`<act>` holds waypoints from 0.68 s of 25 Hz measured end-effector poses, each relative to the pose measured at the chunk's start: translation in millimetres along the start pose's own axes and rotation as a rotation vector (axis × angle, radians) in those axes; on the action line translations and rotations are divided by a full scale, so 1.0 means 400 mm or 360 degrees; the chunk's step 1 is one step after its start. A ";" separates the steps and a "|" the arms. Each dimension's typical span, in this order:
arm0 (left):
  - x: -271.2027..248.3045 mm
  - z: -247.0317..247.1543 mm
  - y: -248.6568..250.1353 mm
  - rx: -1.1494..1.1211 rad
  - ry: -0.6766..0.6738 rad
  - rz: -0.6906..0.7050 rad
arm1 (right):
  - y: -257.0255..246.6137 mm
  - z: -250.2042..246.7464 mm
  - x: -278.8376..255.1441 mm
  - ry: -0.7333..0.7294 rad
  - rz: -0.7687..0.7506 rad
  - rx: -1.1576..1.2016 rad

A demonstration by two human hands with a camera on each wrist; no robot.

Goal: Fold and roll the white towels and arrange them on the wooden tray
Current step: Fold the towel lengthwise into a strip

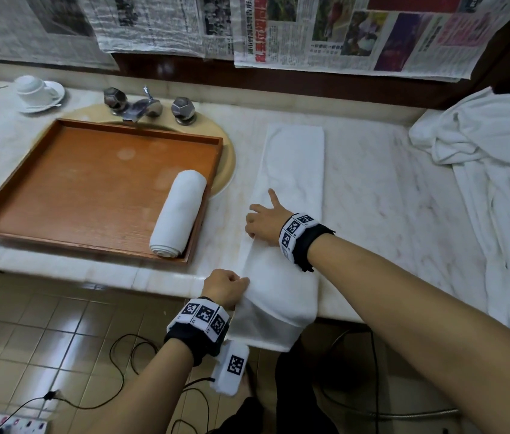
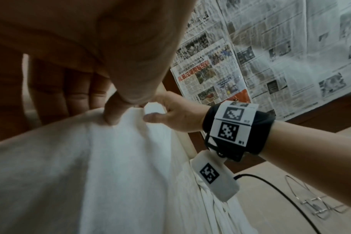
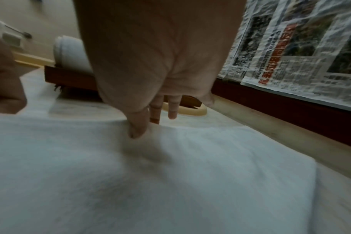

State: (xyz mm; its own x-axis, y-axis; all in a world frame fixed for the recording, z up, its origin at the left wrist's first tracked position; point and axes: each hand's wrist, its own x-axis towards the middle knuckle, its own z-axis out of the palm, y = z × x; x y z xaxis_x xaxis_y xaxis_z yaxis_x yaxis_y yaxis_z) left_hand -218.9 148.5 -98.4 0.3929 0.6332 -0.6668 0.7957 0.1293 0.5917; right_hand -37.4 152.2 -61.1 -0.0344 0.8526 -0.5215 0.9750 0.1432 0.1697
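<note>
Head camera, looking down at the marble desk [image 1: 372, 189]: your left hand [image 1: 224, 288] grips the near left edge of the folded white towel [image 1: 291, 170] in a closed fist at the desk's front lip, where the towel's near end hangs over the edge. Your right hand [image 1: 263, 222] rests farther up the same left edge, index finger and thumb stretched out and the other fingers bent down onto the cloth (the right wrist camera shows the fingertips [image 3: 137, 129] pressing the fold, though whether they pinch it you cannot tell). The towel lies as a long narrow strip running away from you, just right of the wooden tray [image 1: 59, 227]. One rolled towel [image 1: 178, 211] already lies in the tray along its right wall. The tray sits over the sink basin, in front of the faucet [image 1: 141, 109]. A heap of unfolded white towels [image 1: 495, 170] lies at the desk's right end, and an upturned cup on a saucer [image 1: 39, 92] stands at the far left.
</note>
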 end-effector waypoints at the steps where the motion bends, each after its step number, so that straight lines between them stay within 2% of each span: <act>1: 0.004 -0.003 -0.001 0.0064 -0.0020 -0.0020 | 0.002 0.002 0.005 -0.0016 0.0005 -0.0012; 5: 0.022 -0.010 0.003 0.0136 -0.0110 -0.0068 | 0.011 0.005 0.023 0.0193 -0.0068 0.0025; 8: 0.027 -0.014 0.012 -0.0031 -0.0049 -0.0131 | 0.011 0.019 0.037 0.0099 -0.0054 0.0007; 10: 0.029 -0.013 0.012 0.0031 0.0030 -0.0130 | 0.013 0.020 0.045 0.0102 -0.0066 -0.0002; 14: 0.043 -0.010 0.021 0.0166 -0.0013 -0.0178 | 0.018 0.020 0.056 0.0141 -0.0107 0.0027; 17: 0.057 -0.016 0.039 0.0248 0.0066 -0.0193 | 0.025 0.015 0.063 0.0102 -0.0122 0.0001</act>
State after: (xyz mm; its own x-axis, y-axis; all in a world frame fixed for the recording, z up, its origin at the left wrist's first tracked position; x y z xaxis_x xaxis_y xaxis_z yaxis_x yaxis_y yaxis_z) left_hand -200.7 169.9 -101.5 0.2734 0.6513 -0.7079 0.8990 0.0889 0.4289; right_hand -27.0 171.9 -77.6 -0.1227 0.8695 -0.4785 0.9691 0.2089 0.1311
